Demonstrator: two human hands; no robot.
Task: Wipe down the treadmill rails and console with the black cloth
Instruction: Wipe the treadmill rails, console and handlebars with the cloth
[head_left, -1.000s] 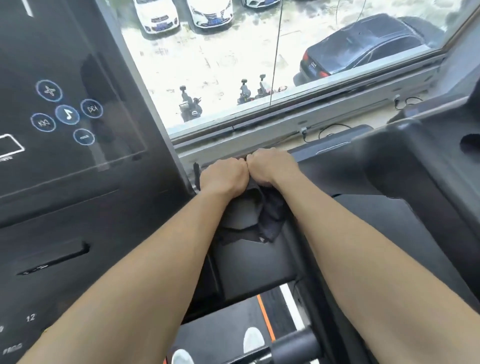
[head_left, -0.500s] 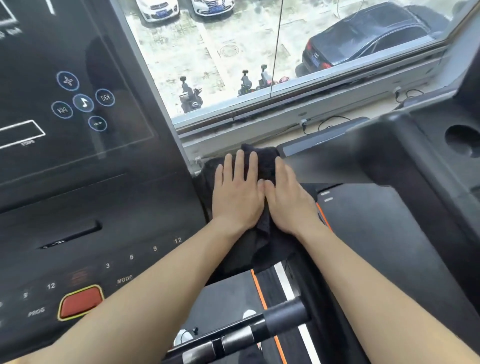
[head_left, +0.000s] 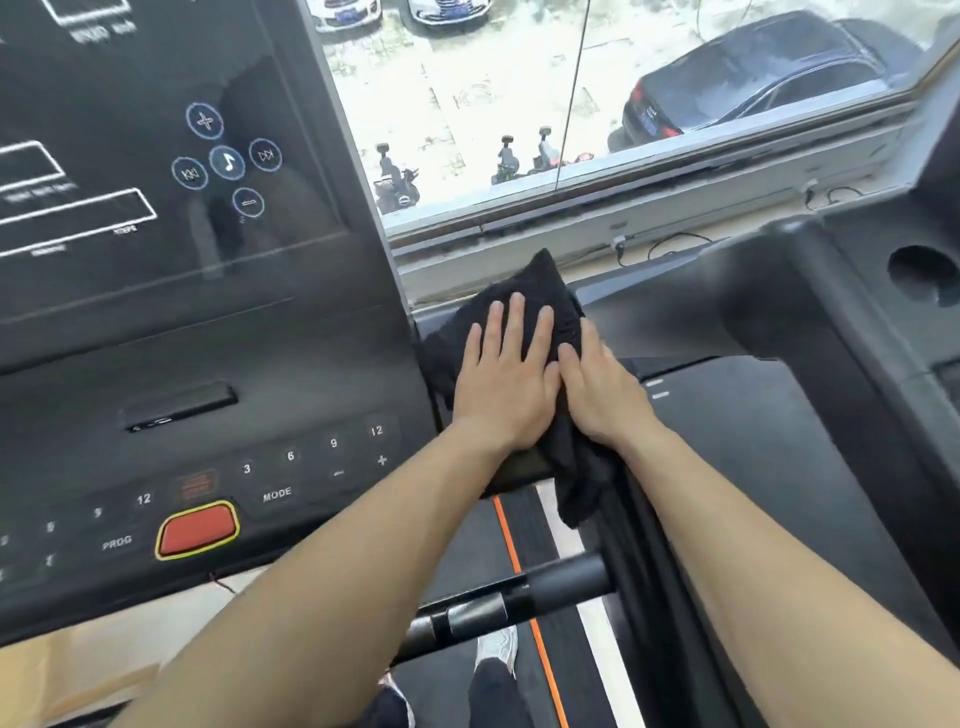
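**Both palms flat on the black cloth beside the console**

The treadmill console (head_left: 182, 322) fills the left side of the view, a dark panel with a ring of music icons high up and numbered keys lower down. Behind it a window (head_left: 519, 114) looks down on parked cars and scooters. A second black machine (head_left: 810, 374) stands to the right. A grey and black handlebar (head_left: 519, 597) crosses the lower middle, above the belt with its orange stripe.

The black cloth (head_left: 540, 291) lies draped over the right side rail (head_left: 522, 467), just beside the console's right edge, with one end hanging down over the rail's near end. The left hand (head_left: 506, 384) presses on it, fingers straight and slightly spread. The right hand (head_left: 597, 389) lies flat against the cloth's right side, touching the left hand; neither hand grips the fabric. A red button (head_left: 197, 530) with a yellow rim sits low on the console.
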